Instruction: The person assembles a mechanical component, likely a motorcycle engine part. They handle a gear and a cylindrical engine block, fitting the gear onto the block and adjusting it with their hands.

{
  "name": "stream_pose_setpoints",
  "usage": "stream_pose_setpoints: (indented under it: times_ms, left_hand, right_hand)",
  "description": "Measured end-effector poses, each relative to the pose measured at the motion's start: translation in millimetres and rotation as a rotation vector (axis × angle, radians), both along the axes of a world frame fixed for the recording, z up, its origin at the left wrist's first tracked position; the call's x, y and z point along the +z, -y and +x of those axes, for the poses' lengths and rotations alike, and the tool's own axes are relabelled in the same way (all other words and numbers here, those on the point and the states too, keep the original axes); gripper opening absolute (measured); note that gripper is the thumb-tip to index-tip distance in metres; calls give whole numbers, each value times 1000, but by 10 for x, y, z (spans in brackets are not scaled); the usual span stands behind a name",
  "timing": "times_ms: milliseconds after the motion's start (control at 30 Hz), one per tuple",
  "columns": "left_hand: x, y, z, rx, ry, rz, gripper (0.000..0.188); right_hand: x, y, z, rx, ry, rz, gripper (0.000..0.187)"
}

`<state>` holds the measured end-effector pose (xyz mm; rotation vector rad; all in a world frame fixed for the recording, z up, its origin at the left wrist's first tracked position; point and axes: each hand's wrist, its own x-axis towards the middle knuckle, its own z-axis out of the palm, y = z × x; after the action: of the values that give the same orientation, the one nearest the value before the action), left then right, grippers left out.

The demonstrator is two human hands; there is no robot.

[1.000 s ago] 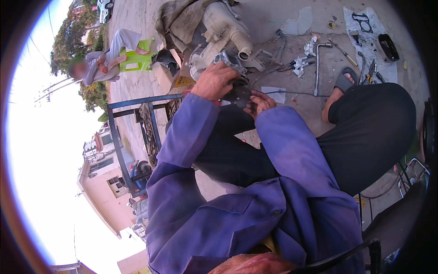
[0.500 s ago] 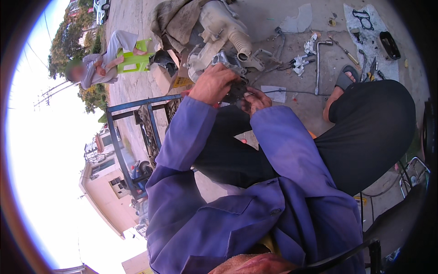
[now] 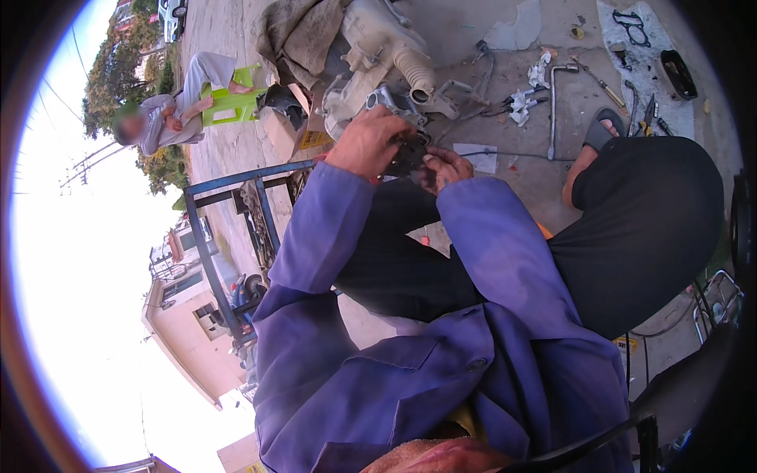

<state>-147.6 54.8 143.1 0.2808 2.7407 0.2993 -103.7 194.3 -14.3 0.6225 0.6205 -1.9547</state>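
My left hand (image 3: 369, 142) bends its fingers over a small dark mechanical part (image 3: 407, 160), gripping it from the left. From the other side, my right hand (image 3: 446, 169) pinches at the same part, thumb and fingers close together. The part's exact kind is too small and too covered by my fingers to make out. Just beyond my left hand is a grey metal casting (image 3: 388, 99) with a round opening. Behind it lies a dusty, pale housing (image 3: 385, 38) with a ribbed hose (image 3: 415, 75).
Brown cloth (image 3: 298, 38) and a cardboard box (image 3: 285, 135) lie left of the housing. On the ground to the right are an L-shaped wrench (image 3: 551, 118), white paper (image 3: 478, 158) and a gasket (image 3: 628, 33). A blue metal frame (image 3: 244, 181) stands left; beyond, a person (image 3: 169, 118) sits by green plastic seating (image 3: 229, 106).
Both hands stay on the dark part, and my right hand has shifted very slightly. The whole view has moved a little.
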Motion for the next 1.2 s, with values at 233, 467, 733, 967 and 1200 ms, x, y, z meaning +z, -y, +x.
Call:
stream_pose_setpoints:
  times_ms: [233,467,733,967,1200]
  left_hand:
    - [-26,83,-40,-28,21,-1,30]
    - [11,77,-46,5,28,23,32]
    - [30,77,-46,39,51,26,33]
    - [24,89,-42,48,53,33,33]
    - [7,81,-5,100,44,38,34]
  right_hand:
    - [5,30,1,-2,-15,48,35]
    - [-29,48,107,-56,-49,42,35]
    - [-30,44,125,-81,-76,52,33]
    - [3,28,132,-122,-53,17,31]
    - [4,-22,131,-122,-40,4,29]
